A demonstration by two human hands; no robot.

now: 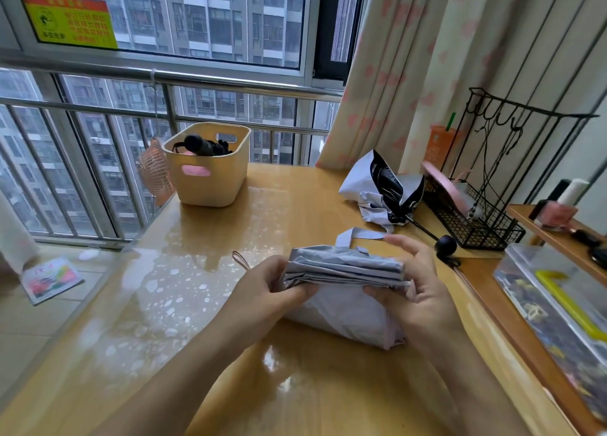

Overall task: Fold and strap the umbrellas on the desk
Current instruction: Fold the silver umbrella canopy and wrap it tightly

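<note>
A pale lilac-grey umbrella point(345, 271), collapsed with its cloth gathered into folds, is held just above the wooden desk point(230, 225). My left hand point(262, 287) grips its left end, where a thin pink wrist loop point(239, 260) sticks out. My right hand point(417, 284) holds the right end with the thumb underneath, the fingers spread above it. The umbrella's strap point(361, 233) loops up beyond the fingertips. A second umbrella point(384, 189), white outside and black inside, lies unfolded at the back right, its black knob handle point(445, 245) pointing toward me.
A cream basket point(210, 172) with a black folded umbrella inside stands at the back, a pink fan point(154, 172) beside it. A black wire rack point(476, 212) is at the right, a clear box point(558, 304) on a side shelf. A window railing runs behind the desk.
</note>
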